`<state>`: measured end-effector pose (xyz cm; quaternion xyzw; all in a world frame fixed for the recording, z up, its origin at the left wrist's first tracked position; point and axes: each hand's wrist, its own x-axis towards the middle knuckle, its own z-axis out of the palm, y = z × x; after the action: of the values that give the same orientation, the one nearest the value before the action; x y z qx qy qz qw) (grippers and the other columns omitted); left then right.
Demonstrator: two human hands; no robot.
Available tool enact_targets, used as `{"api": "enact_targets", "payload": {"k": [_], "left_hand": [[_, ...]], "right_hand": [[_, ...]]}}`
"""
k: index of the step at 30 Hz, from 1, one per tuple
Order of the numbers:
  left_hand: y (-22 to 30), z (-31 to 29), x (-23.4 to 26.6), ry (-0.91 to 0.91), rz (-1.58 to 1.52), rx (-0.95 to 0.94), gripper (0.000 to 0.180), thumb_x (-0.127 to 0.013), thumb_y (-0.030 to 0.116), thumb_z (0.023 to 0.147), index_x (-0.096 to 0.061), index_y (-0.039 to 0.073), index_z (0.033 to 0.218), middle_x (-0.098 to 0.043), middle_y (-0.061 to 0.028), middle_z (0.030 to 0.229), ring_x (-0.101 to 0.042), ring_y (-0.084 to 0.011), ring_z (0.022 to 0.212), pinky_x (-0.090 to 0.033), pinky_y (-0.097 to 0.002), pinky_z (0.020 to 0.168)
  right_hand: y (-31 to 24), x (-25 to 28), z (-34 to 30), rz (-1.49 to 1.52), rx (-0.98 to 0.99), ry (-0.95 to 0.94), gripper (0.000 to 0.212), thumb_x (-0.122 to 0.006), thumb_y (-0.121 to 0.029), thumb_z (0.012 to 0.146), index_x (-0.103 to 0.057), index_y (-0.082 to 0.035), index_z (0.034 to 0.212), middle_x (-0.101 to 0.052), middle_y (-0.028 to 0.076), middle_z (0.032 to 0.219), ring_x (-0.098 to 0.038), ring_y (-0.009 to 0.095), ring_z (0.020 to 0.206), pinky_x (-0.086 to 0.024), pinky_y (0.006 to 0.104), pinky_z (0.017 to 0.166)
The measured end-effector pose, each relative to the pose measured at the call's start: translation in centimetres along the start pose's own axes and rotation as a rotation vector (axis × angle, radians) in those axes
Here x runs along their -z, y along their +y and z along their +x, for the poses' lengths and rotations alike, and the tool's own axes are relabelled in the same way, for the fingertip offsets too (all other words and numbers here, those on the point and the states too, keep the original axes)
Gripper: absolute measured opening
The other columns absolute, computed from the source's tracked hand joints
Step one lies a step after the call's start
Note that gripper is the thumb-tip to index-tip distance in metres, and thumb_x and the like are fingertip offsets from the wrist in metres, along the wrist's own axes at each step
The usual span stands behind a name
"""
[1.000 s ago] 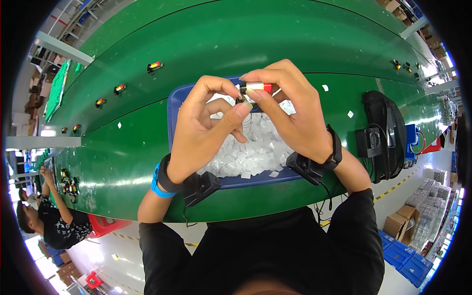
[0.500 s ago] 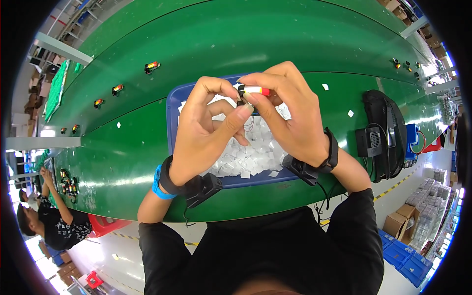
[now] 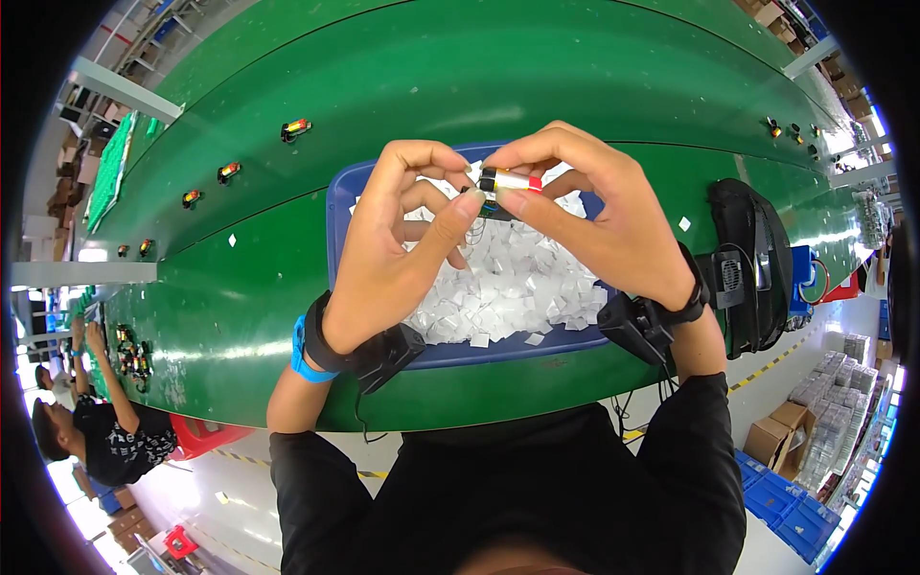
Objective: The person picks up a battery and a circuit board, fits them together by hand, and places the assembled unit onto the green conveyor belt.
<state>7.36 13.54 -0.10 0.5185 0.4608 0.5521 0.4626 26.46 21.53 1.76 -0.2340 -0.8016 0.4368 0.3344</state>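
Note:
Over a blue bin (image 3: 337, 240) filled with small white slips (image 3: 517, 287), I hold a small cylindrical battery (image 3: 516, 180). It is white and yellow with a red end and a black end, and lies nearly level. My right hand (image 3: 613, 216) pinches its body between thumb and fingers, the red end toward the palm. My left hand (image 3: 379, 249) has thumb and index finger closed at the black end, where small dark parts and thin wires hang. The fingertips partly hide what the left pinch grips.
Similar battery pieces (image 3: 296, 129) lie spaced along the green table (image 3: 249, 307), with a cluster (image 3: 134, 359) at far left near a co-worker (image 3: 105, 422). A black bag-like object (image 3: 752, 268) sits at right. Black devices (image 3: 634, 329) with cables are at my wrists.
My right hand and wrist have shifted right, uncovering more slips in the bin. The battery has moved slightly right and its red end tips a little lower. My left hand stays nearly in place.

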Motion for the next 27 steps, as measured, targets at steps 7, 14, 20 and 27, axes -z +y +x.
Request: {"api": "enact_targets", "payload": {"k": [7,14,20,27], "left_hand": [[0.1,0.2,0.2,-0.106,0.129,0.038,0.025,-0.067,0.015,0.093,-0.056,0.001,0.11,-0.059,-0.0078,0.108,-0.061,-0.009,0.082,-0.053,-0.024,0.056],[-0.7,0.1,-0.3,0.0,0.385,-0.198,0.022,-0.069,0.013,0.091,-0.058,0.002,0.106,-0.064,-0.0063,0.091,-0.06,-0.0094,0.07,-0.049,-0.0233,0.054],[-0.8,-0.3,-0.4,0.097,0.64,-0.343,0.02,-0.068,0.012,0.09,-0.058,0.004,0.104,-0.063,-0.0048,0.083,-0.058,-0.0128,0.059,-0.044,-0.0248,0.05],[-1.1,-0.4,-0.3,0.135,0.753,-0.41,0.019,-0.066,0.011,0.09,-0.058,0.005,0.105,-0.063,-0.0056,0.081,-0.056,-0.0152,0.054,-0.043,-0.0283,0.048]], "right_hand": [[-0.1,-0.1,-0.2,0.014,0.0,0.032,0.017,-0.066,-0.005,0.091,-0.067,0.0,0.107,-0.062,0.007,0.099,-0.064,0.014,0.09,-0.054,0.0269,0.075],[-0.1,-0.5,-0.3,0.06,0.005,0.028,0.018,-0.066,-0.005,0.091,-0.067,0.0,0.108,-0.061,0.007,0.097,-0.063,0.013,0.089,-0.054,0.0266,0.076],[0.2,-0.5,-0.2,0.092,0.026,0.02,0.019,-0.066,-0.006,0.091,-0.067,0.0,0.109,-0.061,0.006,0.096,-0.063,0.014,0.089,-0.053,0.0273,0.079],[0.6,-0.3,0.0,0.138,-0.01,-0.001,0.019,-0.067,-0.006,0.091,-0.066,-0.001,0.11,-0.062,0.006,0.102,-0.062,0.014,0.09,-0.052,0.0291,0.08]]}}
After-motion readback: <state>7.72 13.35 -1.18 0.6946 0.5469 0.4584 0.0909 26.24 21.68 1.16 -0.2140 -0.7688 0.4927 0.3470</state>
